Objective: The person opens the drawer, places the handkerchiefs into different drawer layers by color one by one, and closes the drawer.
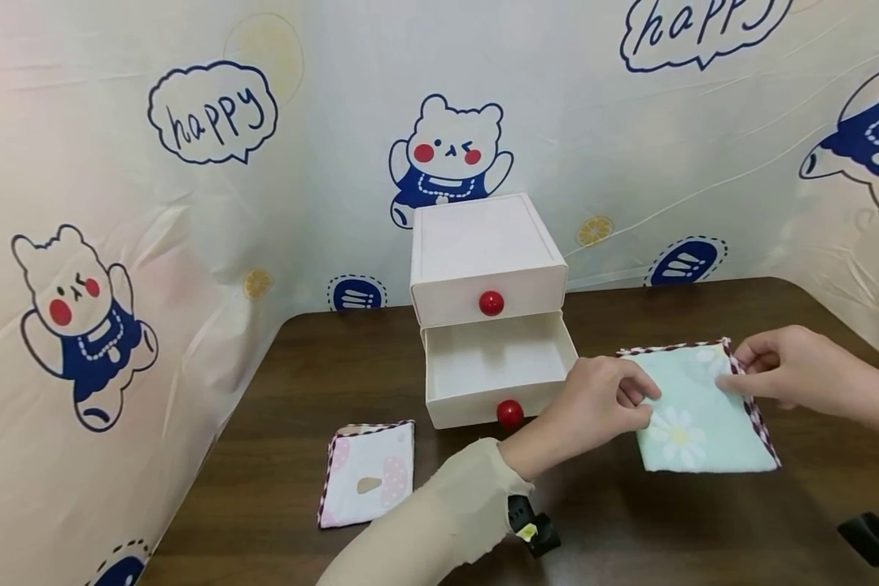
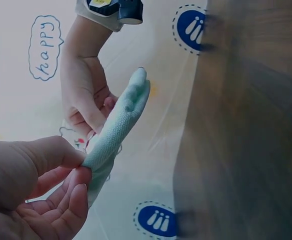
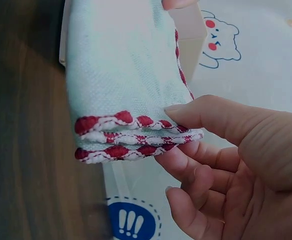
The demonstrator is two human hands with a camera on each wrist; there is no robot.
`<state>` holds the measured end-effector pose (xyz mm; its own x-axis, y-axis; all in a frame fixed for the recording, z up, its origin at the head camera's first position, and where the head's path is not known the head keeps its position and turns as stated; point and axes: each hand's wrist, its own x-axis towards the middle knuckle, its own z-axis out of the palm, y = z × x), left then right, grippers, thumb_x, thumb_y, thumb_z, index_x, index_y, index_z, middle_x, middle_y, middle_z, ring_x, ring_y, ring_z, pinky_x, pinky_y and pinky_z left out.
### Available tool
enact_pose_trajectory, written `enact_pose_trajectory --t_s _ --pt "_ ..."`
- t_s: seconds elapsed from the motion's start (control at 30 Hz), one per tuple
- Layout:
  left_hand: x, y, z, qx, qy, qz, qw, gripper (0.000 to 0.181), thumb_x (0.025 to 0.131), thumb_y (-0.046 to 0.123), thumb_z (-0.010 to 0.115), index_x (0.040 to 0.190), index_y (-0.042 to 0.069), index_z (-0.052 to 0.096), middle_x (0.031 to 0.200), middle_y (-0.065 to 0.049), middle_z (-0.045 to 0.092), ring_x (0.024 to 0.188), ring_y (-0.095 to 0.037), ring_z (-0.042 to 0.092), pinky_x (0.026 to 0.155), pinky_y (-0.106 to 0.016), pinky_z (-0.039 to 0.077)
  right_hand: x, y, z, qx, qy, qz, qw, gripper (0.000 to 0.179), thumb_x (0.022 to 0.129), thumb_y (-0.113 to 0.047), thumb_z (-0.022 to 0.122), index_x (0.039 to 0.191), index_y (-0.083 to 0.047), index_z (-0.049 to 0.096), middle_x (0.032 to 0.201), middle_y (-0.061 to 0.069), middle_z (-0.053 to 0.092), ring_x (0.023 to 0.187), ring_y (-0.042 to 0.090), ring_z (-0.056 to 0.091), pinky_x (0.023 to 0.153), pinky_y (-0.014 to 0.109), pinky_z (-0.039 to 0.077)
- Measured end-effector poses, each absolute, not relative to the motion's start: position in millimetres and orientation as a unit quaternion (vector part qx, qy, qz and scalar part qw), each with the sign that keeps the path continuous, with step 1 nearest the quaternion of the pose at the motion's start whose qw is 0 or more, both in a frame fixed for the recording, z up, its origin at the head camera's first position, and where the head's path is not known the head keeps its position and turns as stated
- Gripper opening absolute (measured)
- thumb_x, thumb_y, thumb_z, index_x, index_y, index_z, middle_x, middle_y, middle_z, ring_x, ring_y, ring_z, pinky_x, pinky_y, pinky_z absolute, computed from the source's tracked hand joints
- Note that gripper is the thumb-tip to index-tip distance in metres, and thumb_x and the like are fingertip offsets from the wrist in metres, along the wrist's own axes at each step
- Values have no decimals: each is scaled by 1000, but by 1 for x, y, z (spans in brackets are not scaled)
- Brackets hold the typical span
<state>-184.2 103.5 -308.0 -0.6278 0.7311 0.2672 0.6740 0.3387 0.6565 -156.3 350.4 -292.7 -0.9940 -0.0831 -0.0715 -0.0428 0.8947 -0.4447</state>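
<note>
A folded mint-green cloth with white daisies and a dark red and white stitched edge is held up over the right side of the table. My left hand pinches its left side between thumb and fingers. At the opposite side my right hand pinches the stitched edge, thumb on the near face. In the right wrist view the folded layers of the cloth show stacked at that edge. Seen from the left wrist, the cloth is nearly edge-on between both hands.
A white two-drawer box stands at the table's back, its lower drawer pulled out with nothing inside. Red knobs mark both drawers. A folded white and pink cloth lies on the brown table, left of my left forearm. A printed curtain hangs behind.
</note>
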Motion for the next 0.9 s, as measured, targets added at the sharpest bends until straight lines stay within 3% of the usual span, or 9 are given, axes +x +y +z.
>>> enact_pose_trajectory --t_s 0.4,0.9 --pt "-189 92 -295 420 818 391 28 13 79 3 67 91 5 70 78 3 64 64 3 49 61 -5 41 -166 339 -282 -40 970 -233 48 29 78 -27 72 84 -1 60 59 -2 48 56 16 47 46 28 46" --pt "-200 71 -282 399 829 392 21 12 80 3 67 91 5 70 78 2 62 67 -2 51 63 -8 43 -178 321 -266 -77 968 -235 37 28 79 -29 71 85 -3 62 60 -2 51 49 15 45 44 28 42"
